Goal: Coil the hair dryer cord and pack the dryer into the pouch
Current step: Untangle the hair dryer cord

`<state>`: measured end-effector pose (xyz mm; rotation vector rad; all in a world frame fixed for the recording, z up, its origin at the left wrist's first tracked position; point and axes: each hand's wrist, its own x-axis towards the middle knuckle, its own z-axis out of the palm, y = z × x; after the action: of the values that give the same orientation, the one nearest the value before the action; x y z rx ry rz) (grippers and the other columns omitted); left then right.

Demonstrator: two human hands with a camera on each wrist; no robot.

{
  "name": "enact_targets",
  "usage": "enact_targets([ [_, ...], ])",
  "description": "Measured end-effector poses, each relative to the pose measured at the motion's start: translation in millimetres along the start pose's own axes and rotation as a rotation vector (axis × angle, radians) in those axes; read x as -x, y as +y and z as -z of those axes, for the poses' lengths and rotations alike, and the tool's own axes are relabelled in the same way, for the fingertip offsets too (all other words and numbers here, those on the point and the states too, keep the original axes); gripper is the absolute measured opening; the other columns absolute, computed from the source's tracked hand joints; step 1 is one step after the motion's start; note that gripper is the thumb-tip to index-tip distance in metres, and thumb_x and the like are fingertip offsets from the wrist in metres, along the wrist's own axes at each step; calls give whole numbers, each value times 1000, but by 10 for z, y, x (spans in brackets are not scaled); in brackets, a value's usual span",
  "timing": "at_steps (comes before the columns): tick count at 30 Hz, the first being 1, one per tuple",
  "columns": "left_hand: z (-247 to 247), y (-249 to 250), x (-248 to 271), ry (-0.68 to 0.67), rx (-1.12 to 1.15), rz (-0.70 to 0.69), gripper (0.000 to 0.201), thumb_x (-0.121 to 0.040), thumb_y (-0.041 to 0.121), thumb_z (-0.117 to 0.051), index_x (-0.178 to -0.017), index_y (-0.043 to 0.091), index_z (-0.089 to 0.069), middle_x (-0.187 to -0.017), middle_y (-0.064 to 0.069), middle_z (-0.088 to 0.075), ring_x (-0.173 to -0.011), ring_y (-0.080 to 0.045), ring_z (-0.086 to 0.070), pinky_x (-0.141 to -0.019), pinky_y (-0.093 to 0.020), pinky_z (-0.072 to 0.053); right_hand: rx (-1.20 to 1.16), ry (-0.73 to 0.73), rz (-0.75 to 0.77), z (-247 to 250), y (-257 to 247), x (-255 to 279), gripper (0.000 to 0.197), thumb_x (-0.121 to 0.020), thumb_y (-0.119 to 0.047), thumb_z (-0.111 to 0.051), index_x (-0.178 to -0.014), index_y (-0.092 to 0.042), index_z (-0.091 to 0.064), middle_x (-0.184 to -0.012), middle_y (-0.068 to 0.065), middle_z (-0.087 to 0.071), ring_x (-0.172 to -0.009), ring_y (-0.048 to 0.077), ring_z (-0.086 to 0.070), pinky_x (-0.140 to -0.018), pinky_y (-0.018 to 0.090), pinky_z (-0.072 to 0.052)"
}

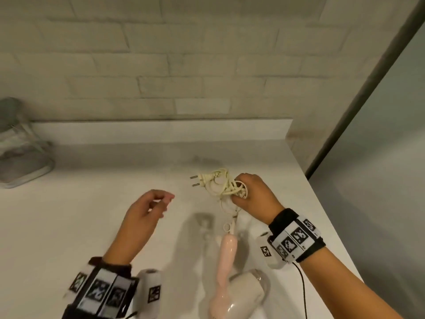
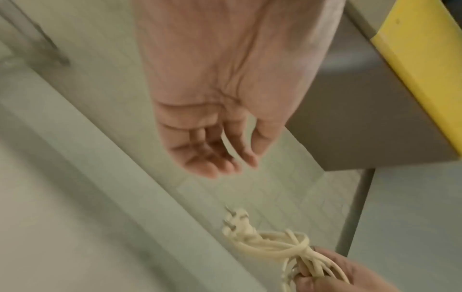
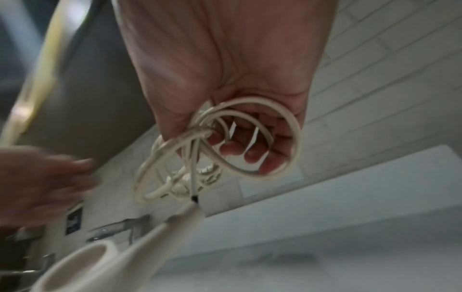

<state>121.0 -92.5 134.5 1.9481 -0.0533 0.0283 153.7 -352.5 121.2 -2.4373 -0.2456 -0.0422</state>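
My right hand [image 1: 249, 194] grips a bundle of cream cord [image 1: 224, 186] in loops, held up over the white counter [image 1: 69, 215]; the two-pin plug [image 1: 202, 179] sticks out to the left. In the right wrist view the fingers [image 3: 252, 156] curl through the cord coils [image 3: 250, 138]. The pink hair dryer [image 1: 226, 256] hangs below from the cord, nozzle [image 1: 246, 293] at the bottom. My left hand [image 1: 149, 208] hovers left of the cord, fingers loosely curled, holding nothing; its empty palm [image 2: 220, 89] shows in the left wrist view. No pouch is visible.
A grey transparent container [image 1: 18, 143] stands at the counter's far left by the tiled wall [image 1: 184, 65]. A glass panel [image 1: 379, 134] borders the counter on the right. A raised ledge [image 1: 161, 132] runs along the back.
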Motion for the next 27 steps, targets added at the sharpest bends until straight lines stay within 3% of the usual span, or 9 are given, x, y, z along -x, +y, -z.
enact_targets([
  [2, -154, 185, -334, 67, 100, -72, 17, -90, 14, -53, -100, 23, -62, -105, 8, -60, -92, -1, -55, -77, -11, -40, 0, 28, 78, -5, -198, 39, 13, -75, -13, -64, -82, -15, -53, -85, -2, -52, -88, 19, -44, -71, 26, -37],
  [5, -304, 427, -619, -114, 91, -48, 28, -91, 18, -50, -118, 22, -57, -119, 2, -55, -110, -9, -50, -88, -20, -38, -31, 85, 153, -21, -384, 40, 14, -73, -11, -64, -82, -13, -54, -85, -4, -49, -86, 16, -40, -71, 18, -33],
  [7, -310, 489, -695, -294, 137, -4, 29, -92, 14, -49, -118, 19, -58, -115, -2, -62, -102, -12, -58, -92, -29, -45, -64, 119, 160, -11, -431, 38, 17, -73, -11, -65, -79, -17, -50, -83, -5, -48, -84, 15, -39, -70, 19, -33],
  [9, -257, 475, -725, -395, 184, 5, 30, -91, 11, -51, -119, 17, -59, -112, -7, -65, -90, -11, -63, -82, -27, -53, -93, 114, 161, 11, -432, 55, 22, -73, -15, -67, -77, -21, -46, -79, -9, -45, -82, 14, -39, -68, 18, -32],
  [13, -160, 466, -718, -384, 226, -70, 26, -87, 11, -57, -107, 26, -64, -104, -5, -69, -80, -12, -66, -70, -19, -53, -106, -35, 175, 114, -469, 109, 46, -62, -57, -66, -85, -19, -55, -84, -10, -53, -86, 11, -45, -75, 21, -38],
  [15, -158, 490, -696, -350, 229, -116, 28, -86, 8, -59, -106, 26, -64, -101, -3, -69, -81, -14, -67, -75, -19, -53, -216, -41, 145, 177, -508, 133, 52, -72, -62, -51, -101, -20, -59, -89, -7, -63, -88, 10, -56, -80, 28, -47],
  [19, -205, 530, -580, -312, 195, -238, 29, -81, 3, -64, -98, 27, -64, -92, 5, -70, -85, -6, -65, -78, -16, -51, -335, 69, 58, 231, -547, 85, 40, -91, -49, -39, -102, -20, -65, -103, 2, -66, -98, 15, -60, -90, 40, -49],
  [22, -295, 546, -449, -285, 211, -315, 27, -78, -2, -64, -88, 22, -59, -84, 3, -64, -75, -3, -61, -68, -15, -49, -287, 109, 62, 233, -611, 6, 17, -89, -22, -56, -92, -13, -70, -111, 0, -55, -109, 14, -50, -95, 25, -40],
  [27, -369, 479, -384, -179, 125, -428, 18, -67, 19, -65, -73, 28, -52, -79, 8, -54, -72, -15, -55, -62, -24, -45, -357, -32, -35, 344, -725, 12, 12, -87, -14, -59, -88, -9, -70, -71, 1, -63, -60, -1, -54, -63, 12, -42],
])
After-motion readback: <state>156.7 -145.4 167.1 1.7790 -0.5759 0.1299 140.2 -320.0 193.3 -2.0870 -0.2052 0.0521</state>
